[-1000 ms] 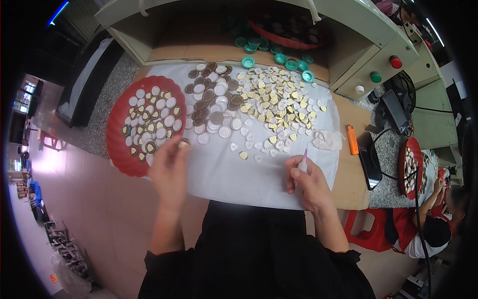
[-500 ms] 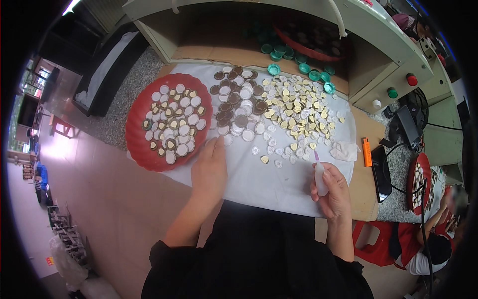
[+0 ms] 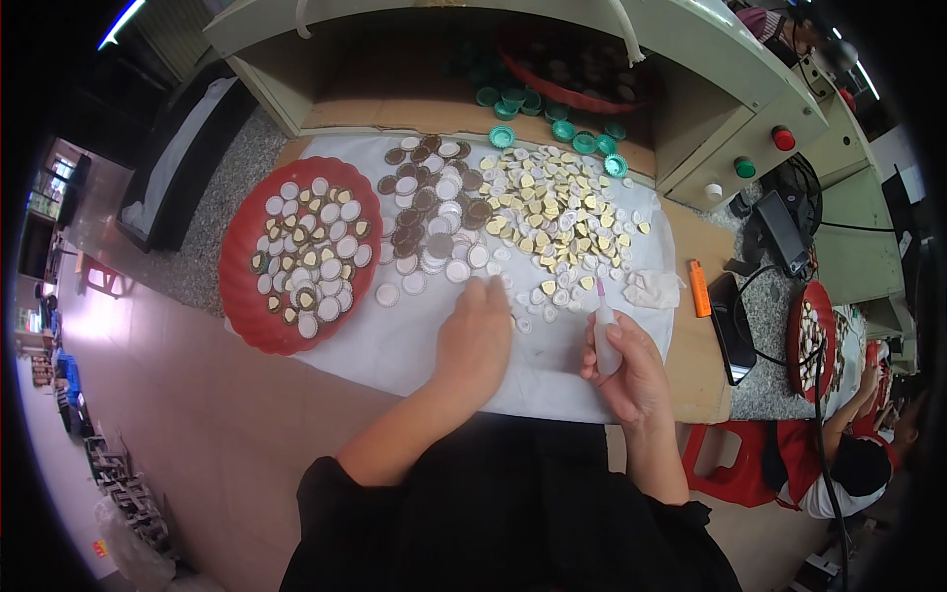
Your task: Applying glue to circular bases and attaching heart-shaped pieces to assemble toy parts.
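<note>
Over the white cloth [image 3: 552, 385], my left hand [image 3: 476, 340] reaches palm down, slightly blurred. Its fingertips are at the near edge of the small pieces, close to a few scattered white ones, and whatever lies under them is hidden. My right hand [image 3: 633, 370] grips a small translucent squeeze bottle [image 3: 608, 347], its thin purple nozzle pointing up and away. Beyond the left hand lies a heap of scalloped round discs [image 3: 406, 237], brown or white on top. To their right spreads a pile of small gold and white heart-like pieces [image 3: 541, 242]. At left, a red scalloped tray [image 3: 239, 296] holds discs, several bearing gold pieces.
Green cups [image 3: 502, 136] sit along the shelf opening, before another red tray [image 3: 592, 102]. Crumpled tissue [image 3: 653, 289], an orange lighter [image 3: 699, 288] and a black phone [image 3: 731, 331] lie at right. Further right, a person works beside another red tray [image 3: 827, 335].
My left hand has moved right, from beside the red tray to the near edge of the small pieces. The right hand still holds the bottle. The whole view has shifted a little.
</note>
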The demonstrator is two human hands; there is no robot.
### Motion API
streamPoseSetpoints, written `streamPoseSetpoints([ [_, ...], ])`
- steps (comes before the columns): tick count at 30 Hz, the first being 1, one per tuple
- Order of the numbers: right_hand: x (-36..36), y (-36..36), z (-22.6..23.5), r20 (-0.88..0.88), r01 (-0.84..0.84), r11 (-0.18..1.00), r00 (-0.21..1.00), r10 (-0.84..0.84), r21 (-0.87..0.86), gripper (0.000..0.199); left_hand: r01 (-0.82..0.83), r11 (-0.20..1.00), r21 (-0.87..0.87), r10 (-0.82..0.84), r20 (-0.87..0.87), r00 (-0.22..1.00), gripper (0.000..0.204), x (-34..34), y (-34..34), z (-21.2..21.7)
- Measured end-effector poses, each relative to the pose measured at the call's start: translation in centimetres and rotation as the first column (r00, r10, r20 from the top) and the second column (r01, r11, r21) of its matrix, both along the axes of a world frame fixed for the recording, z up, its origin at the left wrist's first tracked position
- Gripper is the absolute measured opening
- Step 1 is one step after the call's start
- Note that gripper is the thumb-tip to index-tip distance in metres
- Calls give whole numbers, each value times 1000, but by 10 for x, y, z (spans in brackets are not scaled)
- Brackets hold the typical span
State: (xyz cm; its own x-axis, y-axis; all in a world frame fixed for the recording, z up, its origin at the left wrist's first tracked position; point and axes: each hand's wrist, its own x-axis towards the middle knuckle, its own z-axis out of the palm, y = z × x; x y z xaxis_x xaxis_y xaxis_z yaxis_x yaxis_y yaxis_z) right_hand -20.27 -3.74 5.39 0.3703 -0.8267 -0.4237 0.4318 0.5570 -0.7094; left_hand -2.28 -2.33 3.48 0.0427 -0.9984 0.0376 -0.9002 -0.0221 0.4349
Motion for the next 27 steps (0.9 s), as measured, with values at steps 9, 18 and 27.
streamPoseSetpoints([
  [9,-1,-3,-1,76,56,997,995,-60,53,22,-75,994,-81,77,26,997,27,-6,-18,3],
  [18,18,-7,-10,31,22,1000,999,-22,14,23,-109,940,-324,84,-92,992,32,23,-18,-5],
  [27,5,-6,-2,-14,26,1000,1000,-26,10,24,-67,936,-346,51,-55,997,38,17,-37,1],
])
